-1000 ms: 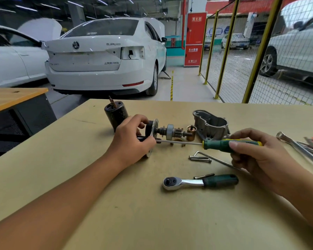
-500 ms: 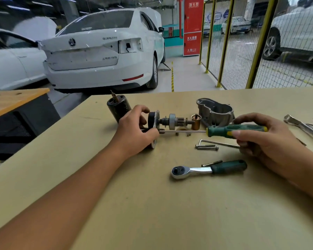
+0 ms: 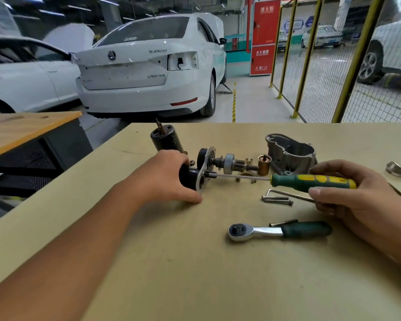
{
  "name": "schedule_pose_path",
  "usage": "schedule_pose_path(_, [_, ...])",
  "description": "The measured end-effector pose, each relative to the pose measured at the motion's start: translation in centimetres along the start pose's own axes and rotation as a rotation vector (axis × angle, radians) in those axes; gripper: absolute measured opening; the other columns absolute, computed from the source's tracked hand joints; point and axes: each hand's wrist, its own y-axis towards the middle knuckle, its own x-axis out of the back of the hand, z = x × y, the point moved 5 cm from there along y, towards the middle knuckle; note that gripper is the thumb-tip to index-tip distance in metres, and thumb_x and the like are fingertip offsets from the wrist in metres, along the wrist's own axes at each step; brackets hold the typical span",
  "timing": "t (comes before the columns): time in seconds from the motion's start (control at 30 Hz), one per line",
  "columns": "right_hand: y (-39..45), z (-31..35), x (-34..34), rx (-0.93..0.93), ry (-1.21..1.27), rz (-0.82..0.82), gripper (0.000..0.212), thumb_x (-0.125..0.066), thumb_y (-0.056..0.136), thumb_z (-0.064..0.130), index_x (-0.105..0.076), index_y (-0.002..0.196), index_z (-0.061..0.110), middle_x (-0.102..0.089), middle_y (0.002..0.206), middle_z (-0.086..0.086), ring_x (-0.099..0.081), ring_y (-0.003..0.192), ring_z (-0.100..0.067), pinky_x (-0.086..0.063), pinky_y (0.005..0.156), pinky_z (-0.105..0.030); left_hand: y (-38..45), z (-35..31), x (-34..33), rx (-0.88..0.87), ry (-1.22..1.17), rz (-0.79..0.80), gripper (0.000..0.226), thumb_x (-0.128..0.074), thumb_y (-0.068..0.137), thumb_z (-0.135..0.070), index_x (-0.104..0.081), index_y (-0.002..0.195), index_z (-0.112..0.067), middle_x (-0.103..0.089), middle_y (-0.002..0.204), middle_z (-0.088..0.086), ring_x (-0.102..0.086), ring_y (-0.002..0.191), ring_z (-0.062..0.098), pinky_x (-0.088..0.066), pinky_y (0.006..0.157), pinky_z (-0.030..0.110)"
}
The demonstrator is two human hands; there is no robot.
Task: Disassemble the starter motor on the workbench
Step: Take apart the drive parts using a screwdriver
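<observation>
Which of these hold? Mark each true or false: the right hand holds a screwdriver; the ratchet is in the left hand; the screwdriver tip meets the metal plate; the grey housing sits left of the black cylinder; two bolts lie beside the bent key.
1. The right hand holds a screwdriver. True.
2. The ratchet is in the left hand. False: it lies loose on the bench; the left hand grips the motor part.
3. The screwdriver tip meets the metal plate. True.
4. The grey housing sits left of the black cylinder. False: it is to the right.
5. Two bolts lie beside the bent key. True.

left hand (image 3: 169,176) grips starter assy (image 3: 203,171), right hand (image 3: 354,193) holds screwdriver (image 3: 310,181) w/ tip at its plate.
</observation>
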Motion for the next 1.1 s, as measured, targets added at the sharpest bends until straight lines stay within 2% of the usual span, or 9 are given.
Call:
schedule_pose_path(0.17, [-0.1, 0.3, -0.5, -0.011, -0.088, 0.013, 0.041, -0.069, 0.076, 0.052, -0.072, 0.099, 0.018, -0.067, 0.076, -0.020, -0.038, 0.042, -0.022, -0.032, 0.044, -0.020, 0.1, 0.5, -0.4, -0.024, -0.056, -0.063, 0.066, -0.078, 0.044, -0.077, -0.061, 0.086, -0.029, -0.057, 0.087, -0.015, -0.057, 0.076, 0.003, -0.057, 0.068, 0.040])
schedule_pose_path(0.33, [-0.1, 0.3, -0.1, 0.023, 0.009, -0.003, 0.038, -0.082, 0.064, 0.027, -0.071, 0.096, 0.009, -0.063, 0.077, -0.020, -0.040, 0.048, -0.022, -0.032, 0.044, -0.026, 0.3, 0.6, -0.7, -0.049, -0.104, -0.048, 0.066, -0.076, 0.046, -0.078, -0.063, 0.090, -0.029, -0.057, 0.090, -0.015, -0.057, 0.079, 0.002, -0.057, 0.071, 0.038])
schedule_pose_path(0.47, [-0.2, 0.3, 0.3, -0.010, 0.046, -0.033, 0.041, -0.084, 0.054, 0.011, -0.075, 0.094, 0.011, -0.069, 0.083, -0.009, -0.057, 0.063, -0.024, -0.050, 0.053, -0.031, 0.3, 0.5, -1.0, -0.038, -0.191, -0.046, 0.063, -0.075, 0.050, -0.075, -0.066, 0.088, -0.026, -0.059, 0.087, -0.012, -0.057, 0.078, 0.002, -0.055, 0.069, 0.034])
schedule_pose_path(0.6, [-0.4, 0.7, -0.1, 0.019, 0.020, -0.038, 0.042, -0.080, 0.067, 0.037, -0.071, 0.098, 0.009, -0.062, 0.081, -0.021, -0.043, 0.050, -0.026, -0.032, 0.046, -0.030, 0.3, 0.4, -1.4, -0.037, -0.242, -0.035, 0.058, -0.076, 0.054, -0.072, -0.066, 0.086, -0.026, -0.061, 0.085, -0.011, -0.057, 0.080, 0.000, -0.052, 0.066, 0.033])
schedule_pose_path(0.7, [-0.3, 1.1, 0.2, 0.055, 0.005, -0.045, 0.045, -0.083, 0.065, 0.045, -0.072, 0.095, 0.013, -0.066, 0.082, -0.029, -0.042, 0.045, -0.025, -0.034, 0.044, -0.027, 0.3, 0.5, -1.5, -0.040, -0.267, -0.025, 0.058, -0.075, 0.053, -0.074, -0.067, 0.086, -0.026, -0.062, 0.085, -0.011, -0.058, 0.079, 0.002, -0.051, 0.066, 0.033])
schedule_pose_path(0.8, [-0.2, 1.7, 0.5, 0.132, 0.014, -0.057, 0.066, -0.096, 0.050, 0.053, -0.073, 0.096, 0.011, -0.064, 0.079, -0.029, -0.044, 0.044, -0.025, -0.038, 0.045, -0.028, 0.2, 0.3, -1.7, -0.049, -0.297, -0.010, 0.059, -0.075, 0.053, -0.075, -0.067, 0.088, -0.027, -0.062, 0.087, -0.011, -0.059, 0.080, 0.003, -0.053, 0.069, 0.035])
schedule_pose_path(0.87, [-0.2, 1.9, 0.8, 0.159, 0.028, -0.079, 0.067, -0.098, 0.049, 0.046, -0.073, 0.099, 0.011, -0.062, 0.076, -0.023, -0.046, 0.047, -0.025, -0.039, 0.045, -0.030, 0.2, 0.1, -1.9, -0.053, -0.309, -0.004, 0.059, -0.075, 0.055, -0.074, -0.067, 0.089, -0.027, -0.062, 0.089, -0.010, -0.059, 0.081, 0.005, -0.055, 0.071, 0.038])
schedule_pose_path(1.0, [-0.2, 2.0, 1.5, 0.178, 0.097, -0.098, 0.048, -0.089, 0.055, 0.017, -0.074, 0.100, 0.015, -0.065, 0.080, -0.011, -0.055, 0.058, -0.024, -0.050, 0.054, -0.029, 0.2, -0.2, -2.3, -0.080, -0.301, 0.018, 0.058, -0.070, 0.061, -0.077, -0.065, 0.093, -0.028, -0.061, 0.092, -0.011, -0.058, 0.082, 0.006, -0.055, 0.073, 0.039])
schedule_pose_path(1.1, [-0.1, 1.9, 1.3, 0.169, 0.101, -0.084, 0.042, -0.087, 0.055, 0.017, -0.073, 0.095, 0.013, -0.066, 0.081, -0.009, -0.056, 0.061, -0.028, -0.054, 0.058, -0.030, 0.3, -0.4, -2.9, -0.093, -0.315, 0.059, 0.051, -0.062, 0.069, -0.078, -0.059, 0.092, -0.032, -0.059, 0.091, -0.012, -0.056, 0.079, 0.006, -0.052, 0.071, 0.039])
